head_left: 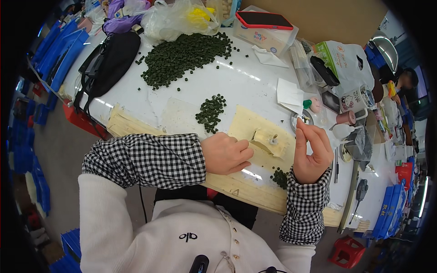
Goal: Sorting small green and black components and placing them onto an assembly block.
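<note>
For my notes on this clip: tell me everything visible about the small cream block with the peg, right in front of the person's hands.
The block is a small cream-coloured piece, apparently taped or wrapped, with a short pale peg standing up from its top. It lies flat on a larger cream pad fixed to the white table. The left hand, curled in a loose fist, rests beside it with fingertips at its left edge. The right hand is raised just right of it, apart from it.
</note>
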Demonstrator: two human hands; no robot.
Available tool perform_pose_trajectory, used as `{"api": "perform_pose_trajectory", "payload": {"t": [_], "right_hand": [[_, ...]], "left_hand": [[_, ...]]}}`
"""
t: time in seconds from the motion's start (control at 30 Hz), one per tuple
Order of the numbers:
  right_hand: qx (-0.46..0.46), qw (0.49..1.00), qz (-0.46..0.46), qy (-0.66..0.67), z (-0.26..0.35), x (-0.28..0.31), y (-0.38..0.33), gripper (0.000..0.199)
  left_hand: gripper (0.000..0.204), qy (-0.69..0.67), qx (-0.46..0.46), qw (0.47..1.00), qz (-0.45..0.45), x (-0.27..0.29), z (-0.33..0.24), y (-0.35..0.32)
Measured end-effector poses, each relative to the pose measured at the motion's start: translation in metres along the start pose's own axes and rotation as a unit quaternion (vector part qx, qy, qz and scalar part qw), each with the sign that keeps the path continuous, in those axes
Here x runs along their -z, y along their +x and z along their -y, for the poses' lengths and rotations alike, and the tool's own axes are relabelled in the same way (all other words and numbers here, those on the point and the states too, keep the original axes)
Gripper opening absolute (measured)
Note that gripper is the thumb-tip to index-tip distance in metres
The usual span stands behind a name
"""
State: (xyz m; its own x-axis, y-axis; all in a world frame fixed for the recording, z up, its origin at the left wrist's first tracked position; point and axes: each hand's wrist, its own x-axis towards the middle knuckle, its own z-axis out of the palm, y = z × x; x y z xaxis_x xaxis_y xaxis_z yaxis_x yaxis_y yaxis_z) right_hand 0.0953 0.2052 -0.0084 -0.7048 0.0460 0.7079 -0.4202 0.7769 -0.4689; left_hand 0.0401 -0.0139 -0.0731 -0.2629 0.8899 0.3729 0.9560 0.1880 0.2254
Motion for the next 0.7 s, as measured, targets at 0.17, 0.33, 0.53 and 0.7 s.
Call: {"api": "perform_pose_trajectory", "payload": {"t": [0.17,0.33,0.53,0.7], "right_hand": [[0.004,1.000,-0.004,-0.006,-0.002,0.001,-0.001,0.026],[0.008,1.000,-0.002,-0.008,0.000,0.002,0.000,0.026],[0.013,1.000,-0.002,-0.007,0.000,0.001,0.001,0.026],[0.011,1.000,0.004,-0.011,0.002,0.003,0.001,0.025]], "left_hand": [[0.026,0.058,-0.007,0.998,0.001,-0.001,-0.001,-0.006],[0.029,0.096,-0.031,0.995,0.001,0.004,-0.003,-0.012],[0.035,0.105,-0.076,0.991,-0.015,0.014,-0.003,-0.022],[0.033,0.114,-0.023,0.989,-0.090,0.050,0.018,-0.024]]}}
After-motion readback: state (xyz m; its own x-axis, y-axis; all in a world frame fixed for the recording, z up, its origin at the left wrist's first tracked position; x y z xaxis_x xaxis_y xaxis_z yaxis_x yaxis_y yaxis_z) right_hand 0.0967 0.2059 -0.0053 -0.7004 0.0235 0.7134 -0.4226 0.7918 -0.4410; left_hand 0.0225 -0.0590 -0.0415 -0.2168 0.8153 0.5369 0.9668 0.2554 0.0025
